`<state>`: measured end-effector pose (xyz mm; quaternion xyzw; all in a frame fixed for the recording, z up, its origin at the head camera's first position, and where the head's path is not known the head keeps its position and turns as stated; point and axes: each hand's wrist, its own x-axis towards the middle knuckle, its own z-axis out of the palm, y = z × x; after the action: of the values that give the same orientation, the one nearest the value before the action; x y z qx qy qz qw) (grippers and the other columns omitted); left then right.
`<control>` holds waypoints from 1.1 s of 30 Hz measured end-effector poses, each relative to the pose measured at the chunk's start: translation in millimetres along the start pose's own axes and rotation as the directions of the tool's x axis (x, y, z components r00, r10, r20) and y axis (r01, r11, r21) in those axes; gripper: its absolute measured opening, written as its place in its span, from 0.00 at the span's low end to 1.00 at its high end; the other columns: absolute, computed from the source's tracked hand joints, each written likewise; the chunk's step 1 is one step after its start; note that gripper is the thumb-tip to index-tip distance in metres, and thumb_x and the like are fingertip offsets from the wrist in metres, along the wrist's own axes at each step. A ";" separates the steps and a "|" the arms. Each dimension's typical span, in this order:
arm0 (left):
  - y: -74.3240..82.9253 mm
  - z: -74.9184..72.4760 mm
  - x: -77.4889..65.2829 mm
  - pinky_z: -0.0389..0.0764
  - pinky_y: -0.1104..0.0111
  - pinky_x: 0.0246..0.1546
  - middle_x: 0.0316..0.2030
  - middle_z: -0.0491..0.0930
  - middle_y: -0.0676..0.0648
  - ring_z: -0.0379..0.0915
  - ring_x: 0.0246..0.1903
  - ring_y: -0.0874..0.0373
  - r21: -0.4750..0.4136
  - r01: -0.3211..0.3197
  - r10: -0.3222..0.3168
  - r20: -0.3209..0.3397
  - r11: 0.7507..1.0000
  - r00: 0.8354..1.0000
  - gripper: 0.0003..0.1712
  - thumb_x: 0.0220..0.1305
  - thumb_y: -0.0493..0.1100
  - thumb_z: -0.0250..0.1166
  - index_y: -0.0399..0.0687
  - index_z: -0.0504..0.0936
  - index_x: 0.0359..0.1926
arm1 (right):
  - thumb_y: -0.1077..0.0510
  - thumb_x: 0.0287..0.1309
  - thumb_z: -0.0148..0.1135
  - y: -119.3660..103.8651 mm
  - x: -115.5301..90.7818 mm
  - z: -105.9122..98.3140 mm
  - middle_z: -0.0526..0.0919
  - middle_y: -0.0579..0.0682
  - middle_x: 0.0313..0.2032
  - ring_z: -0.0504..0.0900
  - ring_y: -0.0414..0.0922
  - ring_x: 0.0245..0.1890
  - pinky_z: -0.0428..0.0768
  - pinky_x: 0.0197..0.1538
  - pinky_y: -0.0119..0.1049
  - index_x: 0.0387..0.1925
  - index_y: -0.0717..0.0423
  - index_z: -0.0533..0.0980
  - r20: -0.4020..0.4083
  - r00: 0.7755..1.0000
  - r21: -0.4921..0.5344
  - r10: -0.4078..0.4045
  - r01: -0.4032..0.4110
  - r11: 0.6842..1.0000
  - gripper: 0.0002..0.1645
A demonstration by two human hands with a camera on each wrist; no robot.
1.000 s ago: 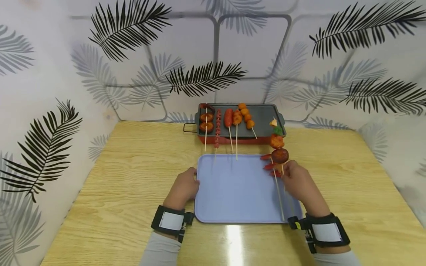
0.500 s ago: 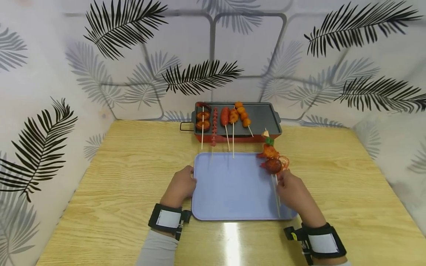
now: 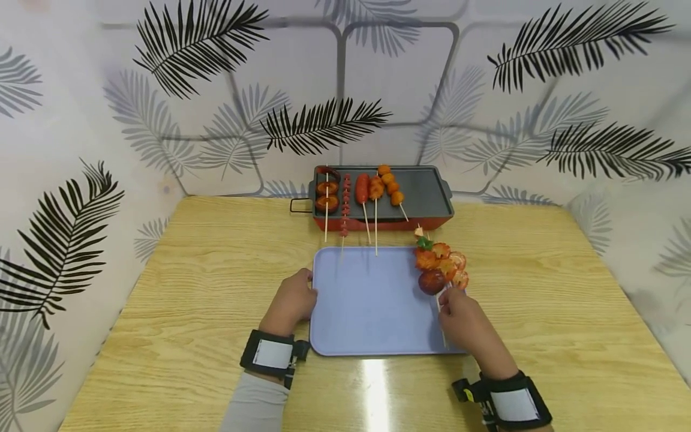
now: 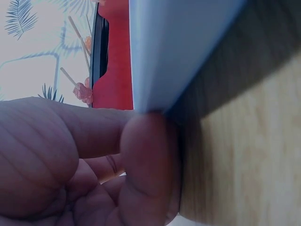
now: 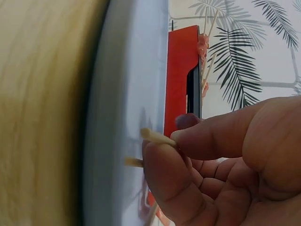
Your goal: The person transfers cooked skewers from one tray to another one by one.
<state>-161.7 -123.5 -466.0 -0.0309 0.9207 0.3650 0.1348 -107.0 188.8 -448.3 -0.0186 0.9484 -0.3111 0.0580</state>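
Note:
My left hand [image 3: 291, 302] grips the left edge of the pale blue tray [image 3: 372, 312], its thumb pressed to the rim in the left wrist view. Over the tray's right side, my right hand [image 3: 465, 318] pinches the stick [image 5: 157, 136] of a mixed food skewer between thumb and finger. That skewer carries a dark brown ball [image 3: 431, 282], an orange piece [image 3: 426, 259], a green piece [image 3: 424, 243] and a pale tip. Beside and partly behind it lies a skewer of orange-and-white shrimp-like slices [image 3: 457, 260] at the tray's right edge. A second stick end [image 5: 133, 162] shows below my fingers.
Behind the tray stands a red grill with a dark plate [image 3: 423, 191] and a wire handle [image 3: 300, 206]. Several skewers lie on it, including brown rounds [image 3: 327, 203], a sausage [image 3: 362, 189] and orange balls [image 3: 393, 188]; their sticks overhang the front. A patterned wall rises behind.
My right hand has moved left and toward me with the mixed skewer, lowering it over the tray's right side beside the shrimp-like skewer. My left hand keeps its grip on the tray.

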 end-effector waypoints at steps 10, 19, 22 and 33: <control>1.4 -1.0 -0.1 0.77 0.66 0.26 0.48 0.79 0.35 0.77 0.34 0.50 -0.008 0.029 -0.029 0.012 1.000 1.000 0.23 0.70 0.36 0.56 0.32 0.71 0.63 | 0.70 0.55 0.55 -2.1 -0.8 5.4 0.74 0.51 0.23 0.72 0.45 0.22 0.71 0.25 0.38 0.40 0.69 0.73 0.035 0.999 0.020 0.002 -0.003 1.000 0.09; 0.9 -1.3 0.0 0.77 0.65 0.28 0.50 0.79 0.34 0.77 0.37 0.49 0.000 0.004 -0.004 0.007 1.000 1.000 0.23 0.70 0.35 0.56 0.31 0.71 0.63 | 0.68 0.55 0.58 -6.4 -4.0 11.1 0.76 0.51 0.24 0.73 0.44 0.22 0.73 0.24 0.37 0.41 0.69 0.75 0.059 0.997 0.031 0.054 -0.056 0.998 0.11; -0.6 -1.0 0.9 0.78 0.64 0.29 0.49 0.79 0.35 0.77 0.37 0.49 -0.001 0.000 0.000 0.004 1.000 1.000 0.22 0.70 0.35 0.56 0.31 0.71 0.62 | 0.68 0.55 0.59 -7.6 -4.2 11.9 0.76 0.51 0.24 0.74 0.44 0.22 0.73 0.25 0.37 0.41 0.68 0.75 0.056 0.996 0.017 0.064 -0.065 0.998 0.11; -0.2 -0.3 0.6 0.77 0.66 0.26 0.49 0.79 0.36 0.77 0.34 0.50 -0.011 0.011 -0.011 0.008 1.000 1.000 0.22 0.70 0.36 0.56 0.32 0.71 0.63 | 0.66 0.56 0.60 -8.8 -9.6 7.1 0.77 0.50 0.25 0.73 0.45 0.24 0.73 0.26 0.38 0.41 0.68 0.75 0.059 0.997 -0.017 0.046 -0.045 0.999 0.11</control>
<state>-162.2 -123.8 -466.1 -0.0354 0.9179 0.3693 0.1404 -96.6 178.2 -447.8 -0.0066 0.9489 -0.3014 0.0933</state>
